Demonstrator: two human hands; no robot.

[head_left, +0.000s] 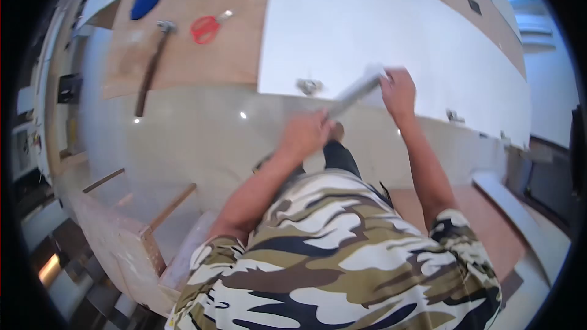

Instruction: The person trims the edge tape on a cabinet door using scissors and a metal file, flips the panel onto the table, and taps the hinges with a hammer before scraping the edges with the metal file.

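Note:
Between my two hands stretches a grey, flat strip [358, 94], blurred; its exact kind I cannot make out. My left hand [309, 134] is closed around its near end, and my right hand [398, 93] pinches the far end. The strip crosses the front edge of a large white panel [367, 24] lying on the table. Metal hinges sit along that edge: one hinge [310, 87] is just left of the strip, and another hinge [454, 116] lies to the right of my right hand.
Left of the panel, a hammer [151, 73] overhangs the brown board's [226, 61] edge. Red-handled scissors [209, 28] and a blue oval item [147, 0] lie beyond it. A wooden frame piece [153, 250] stands lower left, and a long pale board [520, 220] lies at right.

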